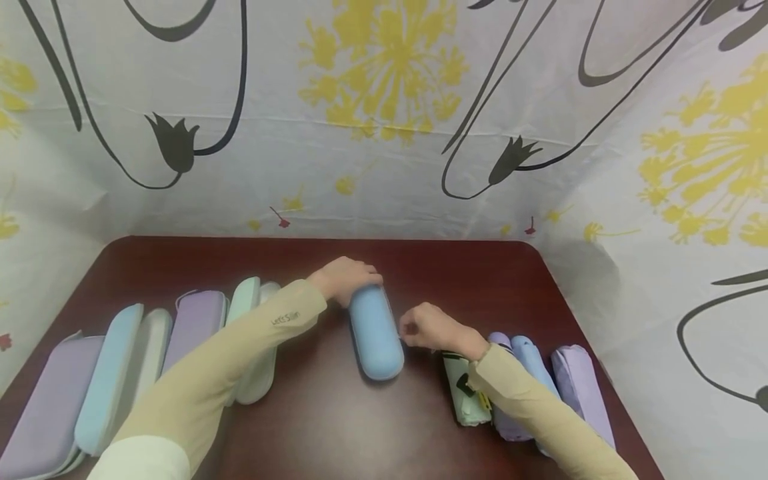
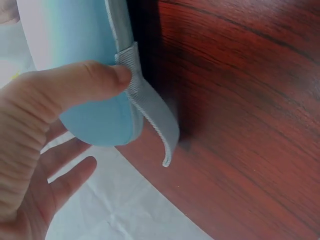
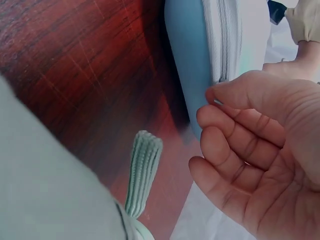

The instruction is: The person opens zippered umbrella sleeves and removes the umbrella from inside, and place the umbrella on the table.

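A light blue zippered case (image 1: 377, 333), long with rounded ends, lies near the middle of the table. My left hand (image 1: 348, 279) grips its far end; in the left wrist view the thumb (image 2: 95, 82) presses beside a grey fabric tab (image 2: 155, 115). At the case's right side is my right hand (image 1: 437, 328). In the right wrist view its thumb and forefinger pinch at the zipper (image 3: 222, 50), the other fingers curled. The zipper pull is mostly hidden by the fingertips.
Several purple, blue and pale green cases, among them a purple case (image 1: 195, 323), lie in a row at left, partly under my left sleeve. At right lie rolled bundles like folded umbrellas, including a green one (image 1: 468, 400) and a purple one (image 1: 582, 393). Patterned cloth hangs behind the table (image 1: 456, 267).
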Tool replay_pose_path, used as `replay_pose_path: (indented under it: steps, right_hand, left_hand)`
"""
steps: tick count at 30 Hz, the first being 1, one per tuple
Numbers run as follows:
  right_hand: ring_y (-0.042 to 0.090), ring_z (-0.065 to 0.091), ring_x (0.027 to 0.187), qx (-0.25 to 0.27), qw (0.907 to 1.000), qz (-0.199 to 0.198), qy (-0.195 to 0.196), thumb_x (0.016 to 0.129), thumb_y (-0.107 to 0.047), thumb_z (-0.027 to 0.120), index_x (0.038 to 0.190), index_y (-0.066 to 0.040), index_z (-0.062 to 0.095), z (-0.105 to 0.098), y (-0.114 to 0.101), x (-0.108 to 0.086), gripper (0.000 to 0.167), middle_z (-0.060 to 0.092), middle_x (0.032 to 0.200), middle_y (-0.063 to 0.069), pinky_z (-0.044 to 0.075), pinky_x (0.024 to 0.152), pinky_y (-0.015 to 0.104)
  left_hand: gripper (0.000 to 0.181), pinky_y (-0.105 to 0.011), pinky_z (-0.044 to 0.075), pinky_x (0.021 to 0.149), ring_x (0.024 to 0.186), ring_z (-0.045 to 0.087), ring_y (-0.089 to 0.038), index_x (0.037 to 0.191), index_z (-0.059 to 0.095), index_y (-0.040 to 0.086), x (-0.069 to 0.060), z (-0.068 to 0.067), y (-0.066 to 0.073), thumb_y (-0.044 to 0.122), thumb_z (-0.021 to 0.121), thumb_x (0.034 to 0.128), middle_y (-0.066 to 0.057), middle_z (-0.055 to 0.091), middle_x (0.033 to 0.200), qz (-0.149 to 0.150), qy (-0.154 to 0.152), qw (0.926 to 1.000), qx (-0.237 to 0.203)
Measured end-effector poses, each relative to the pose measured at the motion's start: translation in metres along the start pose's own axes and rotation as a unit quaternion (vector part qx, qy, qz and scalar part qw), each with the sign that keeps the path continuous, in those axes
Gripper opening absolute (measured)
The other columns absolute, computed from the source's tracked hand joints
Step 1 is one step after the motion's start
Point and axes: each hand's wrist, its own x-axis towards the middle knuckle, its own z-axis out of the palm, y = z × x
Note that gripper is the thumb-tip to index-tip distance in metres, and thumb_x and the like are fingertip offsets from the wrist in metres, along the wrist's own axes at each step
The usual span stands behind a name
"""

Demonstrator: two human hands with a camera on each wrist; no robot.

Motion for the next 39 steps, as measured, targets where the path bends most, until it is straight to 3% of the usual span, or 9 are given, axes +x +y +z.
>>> replay_pose_path:
  steps: [5, 12, 20, 32, 39]
  right_hand:
    - [0.002, 0.045, 0.054, 0.000, 0.9998, 0.018, -0.004, 0.079, -0.004, 0.067, 0.067, -0.017, 0.060, -0.003, -0.003, -0.006, 0.018, 0.051, 0.064, -0.010, 0.041, 0.052, 0.019]
    - [0.001, 0.046, 0.052, -0.013, 0.9998, 0.010, 0.008, 0.077, -0.002, 0.068, 0.067, -0.014, 0.062, -0.006, -0.003, -0.012, 0.016, 0.054, 0.064, -0.009, 0.042, 0.052, 0.019]
    - [0.004, 0.050, 0.060, 0.006, 0.9999, 0.009, 0.013, 0.079, -0.001, 0.067, 0.069, -0.011, 0.066, -0.008, 0.001, -0.011, 0.014, 0.058, 0.066, -0.009, 0.044, 0.057, 0.021]
    - [0.004, 0.046, 0.058, 0.004, 0.9997, 0.026, 0.003, 0.078, -0.003, 0.067, 0.068, -0.012, 0.065, -0.008, 0.002, -0.010, 0.014, 0.054, 0.063, -0.011, 0.042, 0.055, 0.021]
    - [0.004, 0.047, 0.058, -0.001, 0.9996, 0.029, 0.003, 0.078, -0.004, 0.067, 0.069, -0.013, 0.065, -0.008, 0.001, -0.008, 0.013, 0.054, 0.064, -0.012, 0.042, 0.055, 0.021]
  left_hand:
    - [0.067, -0.039, 0.049, 0.085, 0.102, 0.057, -0.022, 0.118, 0.058, 0.021, -0.001, -0.001, 0.002, 0.013, 0.083, 0.0565, -0.003, 0.059, 0.113, -0.022, -0.007, 0.9997, -0.011]
    - [0.063, -0.039, 0.050, 0.079, 0.093, 0.058, -0.021, 0.111, 0.059, 0.019, -0.010, -0.002, 0.002, 0.022, 0.086, 0.0532, -0.004, 0.059, 0.106, -0.043, -0.006, 0.9987, -0.026]
    - [0.067, -0.038, 0.050, 0.076, 0.094, 0.058, -0.022, 0.114, 0.062, 0.016, -0.022, 0.001, 0.001, 0.024, 0.085, 0.0523, -0.006, 0.057, 0.111, -0.059, -0.008, 0.9976, -0.036]
    - [0.066, -0.037, 0.049, 0.079, 0.098, 0.055, -0.020, 0.111, 0.059, 0.013, -0.026, 0.004, -0.002, 0.020, 0.085, 0.0513, -0.002, 0.056, 0.108, -0.036, -0.005, 0.9970, -0.068]
    - [0.064, -0.035, 0.049, 0.079, 0.094, 0.055, -0.017, 0.109, 0.059, 0.015, -0.030, 0.003, -0.003, 0.022, 0.085, 0.0507, 0.000, 0.057, 0.105, -0.037, -0.007, 0.9979, -0.053]
